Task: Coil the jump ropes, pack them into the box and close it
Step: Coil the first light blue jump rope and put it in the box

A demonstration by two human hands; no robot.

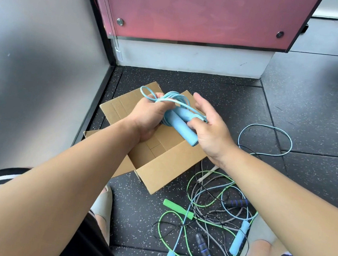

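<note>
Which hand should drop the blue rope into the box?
Left. The left hand grips the coiled blue rope over the open box, so it probably only needs to lower and let go. The right hand only touches the rope, its fingers straight.

Ropes [212, 214] right of box [166, 167].

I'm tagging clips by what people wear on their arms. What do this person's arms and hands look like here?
The left arm and right arm are bare as far as the picture shows, with no sleeves. The left hand and right hand wear no gloves; no watch, bracelet, ring or marking shows on the sides in view.
</note>
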